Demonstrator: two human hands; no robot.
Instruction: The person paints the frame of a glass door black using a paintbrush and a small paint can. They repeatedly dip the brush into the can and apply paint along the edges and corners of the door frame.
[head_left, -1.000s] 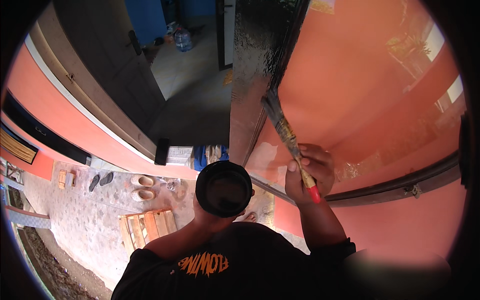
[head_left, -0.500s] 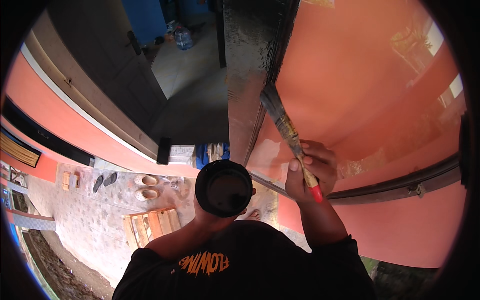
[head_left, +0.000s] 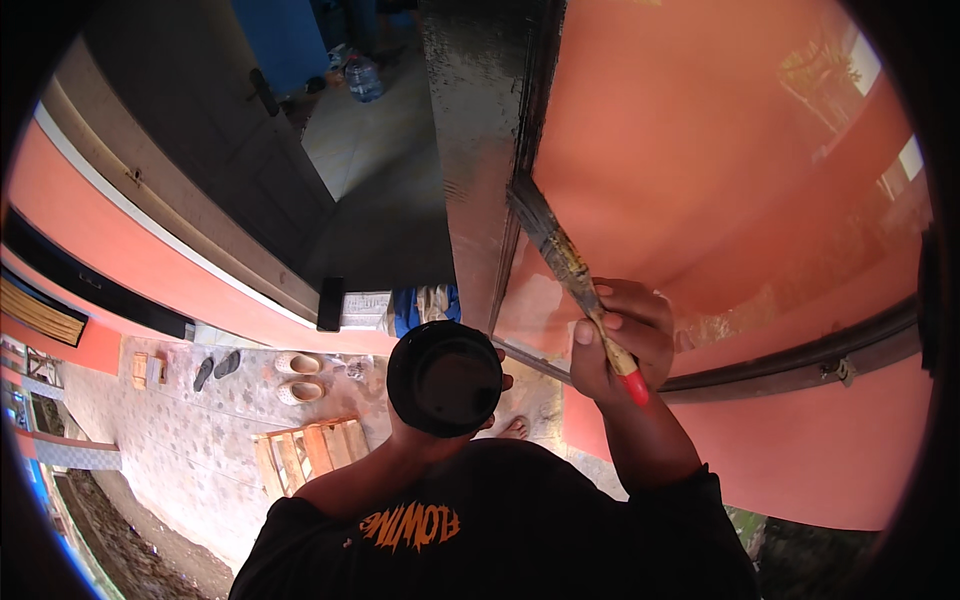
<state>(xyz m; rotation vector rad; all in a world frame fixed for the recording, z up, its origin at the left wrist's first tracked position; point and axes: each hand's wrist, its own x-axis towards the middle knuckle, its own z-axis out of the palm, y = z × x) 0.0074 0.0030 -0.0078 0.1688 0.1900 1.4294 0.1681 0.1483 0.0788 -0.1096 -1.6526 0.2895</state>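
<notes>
My left hand [head_left: 425,441] is wrapped round a round black container [head_left: 445,378] of dark, glossy paint, held low in front of my chest. In my right hand [head_left: 638,335] is a paintbrush [head_left: 566,262] with a worn, paint-stained handle that ends in red. Its dark bristles point up and left, meeting the edge of the brown door frame [head_left: 478,215]. Whether the tip presses on the wood I cannot tell. Wet-looking dark paint covers the frame's upper part, while the lower part looks browner and duller.
Right of the frame is a glossy, reflective orange surface [head_left: 680,150]. A dark door [head_left: 190,130] stands open at the left, with a large water bottle [head_left: 363,78] on the floor inside. Pale clogs [head_left: 300,390], dark sandals [head_left: 216,369] and a wooden pallet [head_left: 312,452] lie on the paving.
The brush tip has swung slightly left and down, and its handle leans more. The view has shifted a little, so the frame sits farther left. Both hands keep their hold.
</notes>
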